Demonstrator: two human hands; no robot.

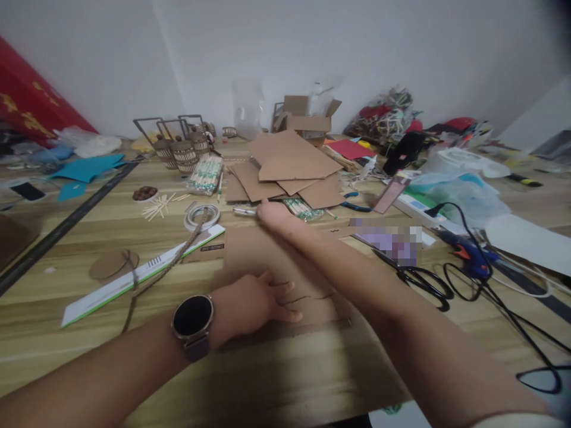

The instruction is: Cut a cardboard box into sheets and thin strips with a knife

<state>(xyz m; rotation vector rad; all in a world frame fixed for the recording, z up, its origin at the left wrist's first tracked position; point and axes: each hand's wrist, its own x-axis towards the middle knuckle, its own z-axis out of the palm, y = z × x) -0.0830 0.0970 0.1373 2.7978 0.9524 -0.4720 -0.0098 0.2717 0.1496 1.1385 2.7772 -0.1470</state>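
A sheet of brown cardboard (pixel 254 252) lies on the wooden table in front of me, with a curved line or cut across its near part. My left hand (pixel 263 300), a watch on its wrist, presses down on this sheet with fingers spread. Stretched forward past the sheet's far side is my right hand (pixel 276 217). Its fingers are closed around a slim silvery pen-like tool (pixel 244 211), whose exact kind I cannot make out. Just beyond that hand are stacked cardboard pieces (pixel 294 157) and a packet of sticks (pixel 303 208).
Black scissors (pixel 426 282) and a blue glue gun (pixel 475 255) with its cord lie right. Tape rolls (pixel 202 217), a white-green strip (pixel 147 273) and a cardboard disc (pixel 111 264) are left. Small wooden buckets (pixel 182 151) and an open carton (pixel 307 119) stand behind.
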